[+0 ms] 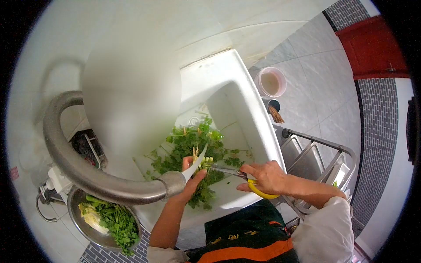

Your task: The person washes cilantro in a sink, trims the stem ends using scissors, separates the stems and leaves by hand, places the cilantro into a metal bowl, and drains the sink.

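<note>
My left hand (192,179) is closed around a bunch of leafy green herbs that looks like coriander (202,195), its stem ends turned up and its leaves hanging down. Yellow-handled scissors (258,189) are in my right hand (268,176); their blades reach left to the stems. Whether the blades are parted I cannot tell. A stream of water (195,165) runs from the faucet (173,184) close by my left hand. More herbs (182,142) float in the water of the white sink (258,127) beneath my hands.
A metal bowl (75,209) with greens stands at lower left, beside the sink. On the floor to the right are a pink bucket (283,81) and a container of brown sticks (276,111). A metal rack (324,140) stands right of the sink. A blurred patch hides the upper left.
</note>
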Available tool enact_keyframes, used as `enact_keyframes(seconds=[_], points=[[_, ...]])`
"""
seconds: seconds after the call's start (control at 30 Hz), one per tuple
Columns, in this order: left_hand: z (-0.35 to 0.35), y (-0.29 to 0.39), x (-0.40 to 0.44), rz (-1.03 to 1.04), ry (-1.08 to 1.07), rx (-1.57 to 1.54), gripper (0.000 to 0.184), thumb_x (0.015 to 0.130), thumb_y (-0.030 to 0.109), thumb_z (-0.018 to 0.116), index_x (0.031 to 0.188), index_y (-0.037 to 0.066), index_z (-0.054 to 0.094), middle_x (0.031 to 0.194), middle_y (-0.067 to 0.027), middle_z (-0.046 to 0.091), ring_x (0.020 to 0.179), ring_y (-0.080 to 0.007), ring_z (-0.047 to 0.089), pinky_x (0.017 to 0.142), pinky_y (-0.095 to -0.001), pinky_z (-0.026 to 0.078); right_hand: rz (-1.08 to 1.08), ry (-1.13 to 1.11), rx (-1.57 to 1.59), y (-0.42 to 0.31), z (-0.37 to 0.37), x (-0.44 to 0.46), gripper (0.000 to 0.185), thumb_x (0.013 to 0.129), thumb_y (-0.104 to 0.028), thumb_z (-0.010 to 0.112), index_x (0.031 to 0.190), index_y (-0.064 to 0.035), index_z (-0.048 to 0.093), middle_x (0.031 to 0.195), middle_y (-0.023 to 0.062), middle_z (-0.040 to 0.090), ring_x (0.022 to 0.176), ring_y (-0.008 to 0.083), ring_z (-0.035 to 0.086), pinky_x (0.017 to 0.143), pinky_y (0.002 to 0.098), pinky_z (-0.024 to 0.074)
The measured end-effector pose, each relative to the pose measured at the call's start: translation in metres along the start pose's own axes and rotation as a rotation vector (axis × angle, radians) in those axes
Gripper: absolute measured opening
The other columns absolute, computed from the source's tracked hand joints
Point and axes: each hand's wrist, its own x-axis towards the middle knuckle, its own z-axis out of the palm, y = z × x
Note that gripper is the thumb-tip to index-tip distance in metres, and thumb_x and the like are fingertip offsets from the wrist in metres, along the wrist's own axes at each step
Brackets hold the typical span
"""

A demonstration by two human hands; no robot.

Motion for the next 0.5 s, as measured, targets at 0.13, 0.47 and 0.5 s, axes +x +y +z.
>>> enact_keyframes(seconds=[0.13, 0.47, 0.5], points=[[-0.006, 0.002, 0.001, -0.012, -0.065, 0.081, 0.039, 0.070, 0.027, 0.059, 0.094, 0.008, 0.035, 0.084, -0.0031, 0.038, 0.084, -0.0119, 0.034, 0.076, -0.0270, 0.028, -0.023, -0.022, -0.093, 0.003, -0.001, 0.002, 0.047, 0.072, -0.054, 0.045, 0.091, -0.0114, 0.048, 0.069, 0.0112, 0.056, 0.060, 0.0294, 0.056, 0.048, 0.0383, 0.0445], [-0.002, 0.012, -0.003, -0.069, 0.015, 0.016, 0.028, 0.068, 0.023, 0.064, 0.084, 0.007, 0.048, 0.074, 0.0008, 0.045, 0.072, -0.0101, 0.040, 0.067, -0.0238, 0.032, -0.014, -0.024, -0.063, -0.010, -0.016, 0.002, 0.039, 0.073, -0.044, 0.051, 0.083, -0.0070, 0.050, 0.059, 0.0127, 0.055, 0.054, 0.0297, 0.055, 0.048, 0.0361, 0.0445], [-0.003, 0.011, -0.003, -0.068, 0.016, 0.015, 0.028, 0.068, 0.023, 0.064, 0.084, 0.007, 0.048, 0.074, 0.0008, 0.045, 0.072, -0.0101, 0.040, 0.067, -0.0238, 0.032, -0.015, -0.024, -0.064, -0.009, -0.016, 0.002, 0.039, 0.073, -0.044, 0.051, 0.083, -0.0070, 0.050, 0.059, 0.0127, 0.055, 0.054, 0.0297, 0.055, 0.048, 0.0361, 0.0445]])
